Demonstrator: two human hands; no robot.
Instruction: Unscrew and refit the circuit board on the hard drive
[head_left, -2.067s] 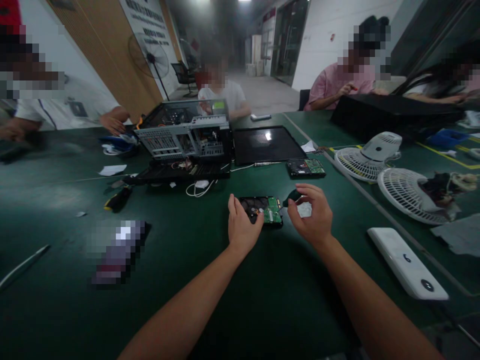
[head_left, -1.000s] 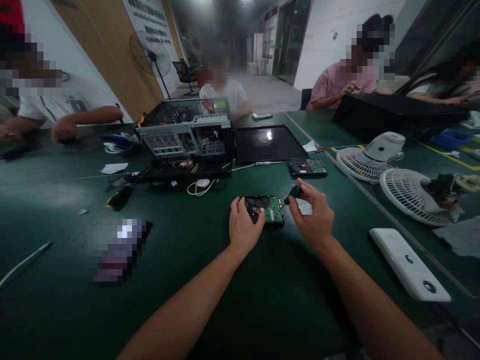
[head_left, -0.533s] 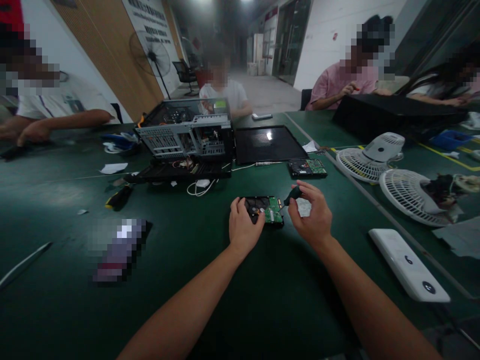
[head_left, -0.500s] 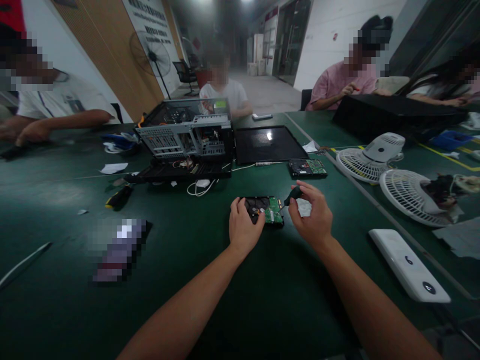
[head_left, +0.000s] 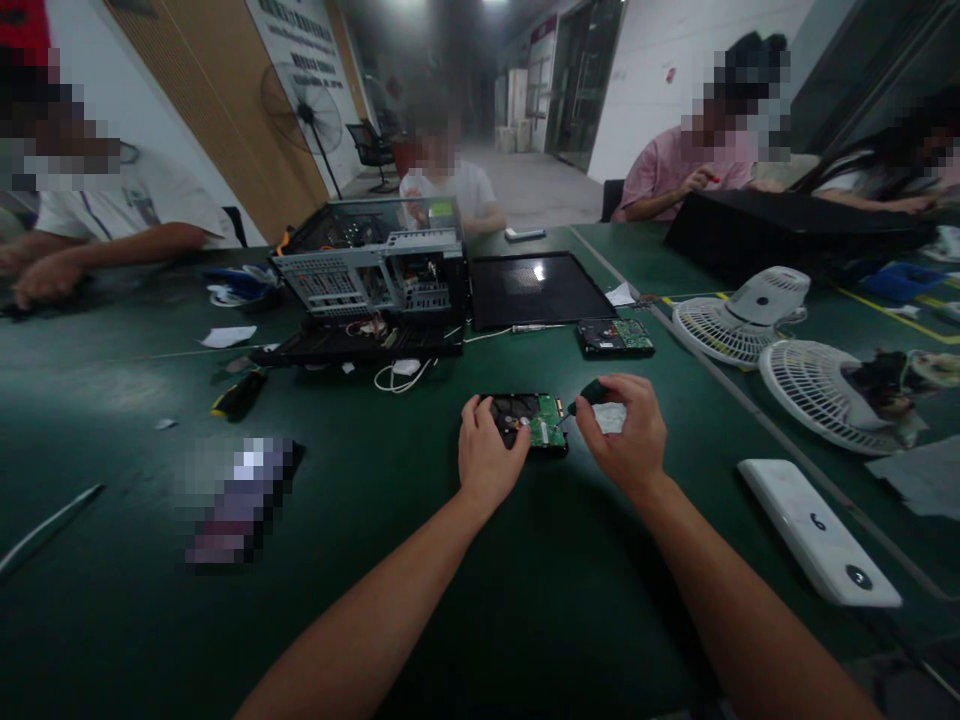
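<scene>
A hard drive (head_left: pixel 546 432) lies flat on the green table in front of me, its green circuit board facing up. My left hand (head_left: pixel 487 445) is closed around its left end, with the thumb at the near side of the board. In my right hand (head_left: pixel 626 430) is a small dark screwdriver (head_left: pixel 590 393), pinched between thumb and fingers. The screwdriver leans down to the left, and its tip meets the right part of the board. Whether the tip sits in a screw is too small to tell. A pale piece of paper (head_left: pixel 609 418) lies just behind the right hand.
Beyond are an opened computer case (head_left: pixel 367 280), a black side panel (head_left: pixel 536 290) and a second hard drive (head_left: pixel 615 338). White fan parts (head_left: pixel 720 325) and a white power strip (head_left: pixel 817 530) lie right. At left are a phone (head_left: pixel 244 500) and a yellow-black screwdriver (head_left: pixel 238 394). Several people sit around.
My right hand and the screwdriver handle have tipped slightly lower and to the right, the fingers shifting on the handle. The left hand and hard drive stay put.
</scene>
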